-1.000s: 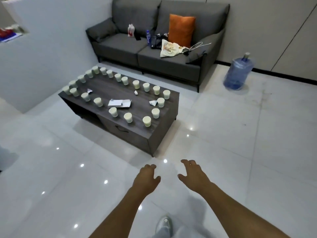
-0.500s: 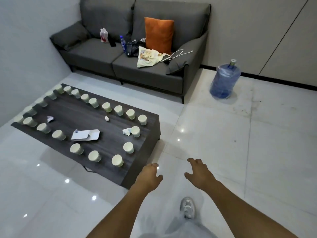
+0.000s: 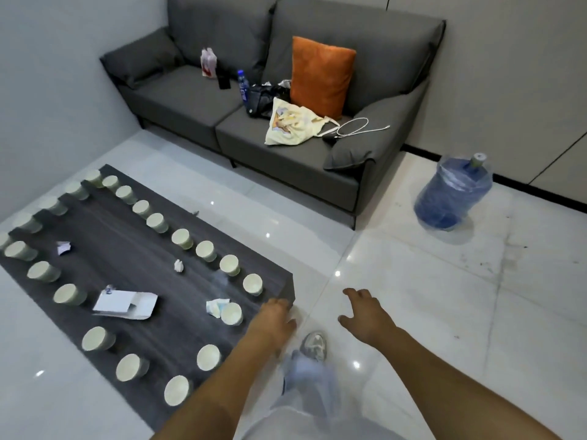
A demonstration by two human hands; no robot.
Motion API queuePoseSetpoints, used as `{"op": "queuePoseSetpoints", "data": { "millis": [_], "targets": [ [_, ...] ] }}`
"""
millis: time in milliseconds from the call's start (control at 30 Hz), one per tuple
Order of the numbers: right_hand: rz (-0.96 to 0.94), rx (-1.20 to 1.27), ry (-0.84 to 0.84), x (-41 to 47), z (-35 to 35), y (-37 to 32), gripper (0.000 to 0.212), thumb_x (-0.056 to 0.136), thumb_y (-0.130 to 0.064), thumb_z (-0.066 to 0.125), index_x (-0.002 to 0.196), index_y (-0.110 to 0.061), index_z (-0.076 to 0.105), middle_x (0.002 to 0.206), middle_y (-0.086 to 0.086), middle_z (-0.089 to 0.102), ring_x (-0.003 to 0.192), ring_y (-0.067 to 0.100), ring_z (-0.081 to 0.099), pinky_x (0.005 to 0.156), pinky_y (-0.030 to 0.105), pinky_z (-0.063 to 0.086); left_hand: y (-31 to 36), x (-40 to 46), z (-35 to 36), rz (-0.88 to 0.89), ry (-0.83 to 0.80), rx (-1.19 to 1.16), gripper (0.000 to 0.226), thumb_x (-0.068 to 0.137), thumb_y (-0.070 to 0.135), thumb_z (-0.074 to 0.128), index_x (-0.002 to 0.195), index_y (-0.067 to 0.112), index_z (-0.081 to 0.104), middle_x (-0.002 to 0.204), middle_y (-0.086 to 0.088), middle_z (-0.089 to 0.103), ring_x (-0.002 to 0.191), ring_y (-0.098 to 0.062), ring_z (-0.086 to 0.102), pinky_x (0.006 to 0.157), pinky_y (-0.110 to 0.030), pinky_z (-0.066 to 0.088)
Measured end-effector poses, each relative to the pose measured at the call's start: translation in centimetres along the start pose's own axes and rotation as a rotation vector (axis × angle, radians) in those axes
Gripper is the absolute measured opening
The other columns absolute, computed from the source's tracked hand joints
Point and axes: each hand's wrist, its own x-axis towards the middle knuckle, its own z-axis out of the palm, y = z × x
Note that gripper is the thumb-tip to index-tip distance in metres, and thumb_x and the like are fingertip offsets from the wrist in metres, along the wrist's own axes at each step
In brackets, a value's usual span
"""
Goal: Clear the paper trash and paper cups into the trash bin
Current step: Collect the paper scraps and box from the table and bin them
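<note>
Several pale green paper cups ring the dark wooden coffee table (image 3: 127, 249); the nearest to my hands is one cup (image 3: 232, 314) by the table's right end. Paper scraps lie inside the ring: a crumpled white-blue wad (image 3: 216, 307) beside that cup, a small white ball (image 3: 178, 266), another crumpled piece (image 3: 63, 247) and flat white sheets (image 3: 125, 304). My left hand (image 3: 274, 319) hovers over the table's right corner, fingers relaxed, holding nothing. My right hand (image 3: 365, 314) is spread above the floor, empty. No trash bin is in view.
A grey sofa (image 3: 286, 154) stands behind the table with an orange cushion (image 3: 320, 76), a cloth bag (image 3: 293, 125), a water bottle (image 3: 243, 87) and a cable. A blue water jug (image 3: 451, 195) sits on the glossy white tile floor at right. My shoe (image 3: 314, 344) is beside the table.
I have walked up to the table, which now fills the lower left of the view. My left hand has come over its right corner. Both hands remain empty.
</note>
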Motion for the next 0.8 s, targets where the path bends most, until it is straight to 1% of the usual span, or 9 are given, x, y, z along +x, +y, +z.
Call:
{"op": "queuePoseSetpoints", "data": {
  "millis": [100,133,200,300,400,567,700,800],
  "targets": [
    [-0.003,-0.016,-0.008,6.1,-4.4,-1.8,0.063,0.093,-0.036,0.054,0.148,-0.021,0.026,0.143,0.009,0.034,0.128,0.029,0.038,0.100,0.040,0.044,0.8,6.5,-4.1,-0.023,0.003,0.001,0.031,0.090,0.018,0.050,0.117,0.004,0.057,0.121,-0.013,0.058,0.111,-0.028,0.054,0.091,-0.033,0.047],
    [-0.013,-0.023,-0.007,8.0,-5.8,-2.4,0.062,0.093,-0.036,0.054,0.147,-0.021,0.026,0.143,0.009,0.034,0.128,0.029,0.038,0.100,0.040,0.044,1.0,8.5,-5.5,-0.028,0.012,-0.003,0.032,0.090,0.017,0.049,0.118,0.003,0.056,0.122,-0.014,0.057,0.112,-0.028,0.053,0.091,-0.033,0.047],
    [-0.038,-0.035,-0.005,11.6,-8.5,-3.5,0.062,0.094,-0.035,0.054,0.147,-0.021,0.026,0.143,0.008,0.034,0.128,0.028,0.038,0.100,0.040,0.044,1.5,12.1,-7.9,-0.034,0.028,-0.027,0.039,0.092,0.020,0.049,0.127,0.003,0.050,0.130,-0.013,0.051,0.120,-0.028,0.047,0.096,-0.036,0.044],
    [-0.066,-0.064,-0.030,16.4,-12.1,-5.0,0.062,0.094,-0.034,0.054,0.148,-0.021,0.025,0.143,0.008,0.033,0.129,0.027,0.037,0.100,0.039,0.044,2.1,16.2,-11.1,-0.073,0.041,-0.061,0.050,0.095,0.030,0.050,0.140,0.011,0.039,0.139,-0.009,0.042,0.126,-0.025,0.044,0.103,-0.036,0.040],
    [-0.101,-0.093,-0.065,21.4,-15.1,-6.2,0.063,0.094,-0.033,0.054,0.148,-0.021,0.025,0.143,0.008,0.034,0.127,0.026,0.039,0.099,0.038,0.045,2.2,20.5,-13.5,-0.104,0.044,-0.095,0.053,0.095,0.033,0.049,0.142,0.014,0.035,0.141,-0.007,0.040,0.126,-0.024,0.043,0.103,-0.035,0.042],
    [-0.179,-0.181,-0.113,31.5,-20.5,-8.3,0.063,0.093,-0.031,0.055,0.148,-0.021,0.025,0.144,0.008,0.033,0.129,0.027,0.038,0.099,0.036,0.044,2.5,28.4,-17.4,-0.182,0.099,-0.207,0.055,0.096,0.036,0.049,0.144,0.014,0.034,0.143,-0.007,0.039,0.127,-0.024,0.043,0.104,-0.030,0.038],
    [-0.252,-0.268,-0.146,39.8,-25.5,-10.5,0.064,0.094,-0.033,0.055,0.149,-0.020,0.025,0.146,0.010,0.033,0.131,0.029,0.038,0.104,0.038,0.040,3.0,34.2,-21.3,-0.278,0.139,-0.296,0.055,0.096,0.035,0.049,0.144,0.012,0.033,0.144,-0.009,0.037,0.130,-0.024,0.040,0.106,-0.033,0.037],
    [-0.309,-0.320,-0.190,44.8,-28.1,-13.3,0.065,0.093,-0.034,0.056,0.148,-0.019,0.026,0.145,0.010,0.033,0.130,0.031,0.038,0.104,0.039,0.040,2.7,36.7,-24.0,-0.343,0.160,-0.337,0.055,0.095,0.034,0.049,0.143,0.012,0.034,0.142,-0.009,0.039,0.129,-0.025,0.040,0.105,-0.034,0.038]
  ]
}}
